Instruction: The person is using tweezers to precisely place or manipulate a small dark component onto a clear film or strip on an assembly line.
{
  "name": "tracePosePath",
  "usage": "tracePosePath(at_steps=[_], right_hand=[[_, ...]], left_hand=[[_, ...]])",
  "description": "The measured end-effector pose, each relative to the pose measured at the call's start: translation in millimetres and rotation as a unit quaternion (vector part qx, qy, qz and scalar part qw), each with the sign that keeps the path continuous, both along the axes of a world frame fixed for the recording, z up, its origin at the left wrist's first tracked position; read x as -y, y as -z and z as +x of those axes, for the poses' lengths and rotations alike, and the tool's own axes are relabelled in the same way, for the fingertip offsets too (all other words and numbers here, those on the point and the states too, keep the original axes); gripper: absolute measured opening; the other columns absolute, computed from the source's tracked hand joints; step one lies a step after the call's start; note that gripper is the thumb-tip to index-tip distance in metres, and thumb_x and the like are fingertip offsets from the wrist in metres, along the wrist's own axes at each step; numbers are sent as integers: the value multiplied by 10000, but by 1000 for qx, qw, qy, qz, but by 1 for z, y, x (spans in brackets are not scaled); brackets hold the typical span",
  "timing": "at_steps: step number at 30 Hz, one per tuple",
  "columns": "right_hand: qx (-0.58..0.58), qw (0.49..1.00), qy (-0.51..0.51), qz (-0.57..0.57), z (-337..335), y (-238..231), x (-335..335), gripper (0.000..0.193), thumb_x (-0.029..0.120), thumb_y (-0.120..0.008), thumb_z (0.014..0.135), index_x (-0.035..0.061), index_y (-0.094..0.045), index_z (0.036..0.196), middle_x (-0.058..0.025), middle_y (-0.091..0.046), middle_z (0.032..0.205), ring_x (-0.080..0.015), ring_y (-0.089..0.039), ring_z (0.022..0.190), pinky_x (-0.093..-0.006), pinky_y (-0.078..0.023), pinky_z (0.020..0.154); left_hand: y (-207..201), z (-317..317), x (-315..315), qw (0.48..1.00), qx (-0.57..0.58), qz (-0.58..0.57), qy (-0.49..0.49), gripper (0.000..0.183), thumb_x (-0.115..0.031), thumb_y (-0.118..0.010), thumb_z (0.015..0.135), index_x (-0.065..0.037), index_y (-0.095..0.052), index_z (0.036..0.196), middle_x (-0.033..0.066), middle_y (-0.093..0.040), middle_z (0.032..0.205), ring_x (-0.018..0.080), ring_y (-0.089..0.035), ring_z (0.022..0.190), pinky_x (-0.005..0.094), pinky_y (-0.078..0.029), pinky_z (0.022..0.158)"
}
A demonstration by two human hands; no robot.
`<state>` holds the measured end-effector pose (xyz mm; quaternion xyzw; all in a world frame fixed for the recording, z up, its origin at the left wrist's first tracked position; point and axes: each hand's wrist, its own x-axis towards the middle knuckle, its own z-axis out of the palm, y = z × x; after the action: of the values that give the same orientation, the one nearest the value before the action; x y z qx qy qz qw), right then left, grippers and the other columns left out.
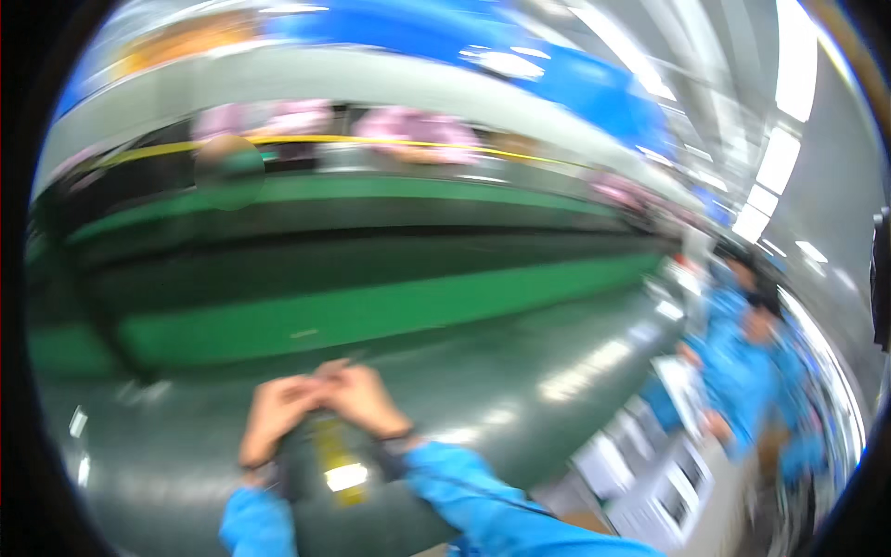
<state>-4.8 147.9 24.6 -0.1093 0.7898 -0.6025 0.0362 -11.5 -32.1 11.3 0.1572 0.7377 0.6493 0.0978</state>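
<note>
Yellow strip (329,446), dark-green surface (510,362)

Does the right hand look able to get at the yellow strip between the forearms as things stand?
Probably yes: the right hand is near the far end of the yellow strip, and nothing visible blocks the way, though blur hides detail.

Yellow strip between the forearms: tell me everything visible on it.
The yellow strip is narrow and fairly straight, running down from just below the left hand and right hand against a dark green surface, its lower end slanting slightly right. A bright white patch, possibly glare, crosses its lower part. Blur softens its edges; material, attachment and any contact with the hands can't be told.
</note>
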Motion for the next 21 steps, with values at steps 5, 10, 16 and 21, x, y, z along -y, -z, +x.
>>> tracePosePath(at_steps=[5,10,16,21], right_hand=[[-51,968,-27,-246,-19,36,-23,166,177,-615,936,28,-567,993,-10,-622,794,-44,-539,568,-196,-411,480],[-54,985,30,-163,-8,42,-31,165,183,-630,930,27,-586,900,12,-583,691,-30,-489,520,-205,-357,428],[-55,964,7,-260,-5,32,-12,141,157,-624,930,31,-564,945,33,-546,663,-16,-449,506,-186,-323,438],[-55,968,-5,-247,-16,44,-17,154,167,-616,938,28,-556,967,32,-542,673,-13,-443,486,-185,-330,424]], left_hand=[[43,-33,-16,1000,-26,0,18,237,-169,-578,944,-7,-613,775,19,-600,623,42,-490,482,184,-344,389],[38,-19,-32,999,-22,2,-23,133,-126,-582,931,-12,-600,866,15,-582,631,42,-479,481,184,-365,399],[66,-39,-4,999,-33,28,12,184,-162,-564,959,-21,-590,843,23,-589,627,45,-480,475,178,-362,381],[52,-32,-15,999,-20,30,-8,209,-174,-553,968,-19,-588,833,28,-587,621,42,-476,470,179,-366,371]])
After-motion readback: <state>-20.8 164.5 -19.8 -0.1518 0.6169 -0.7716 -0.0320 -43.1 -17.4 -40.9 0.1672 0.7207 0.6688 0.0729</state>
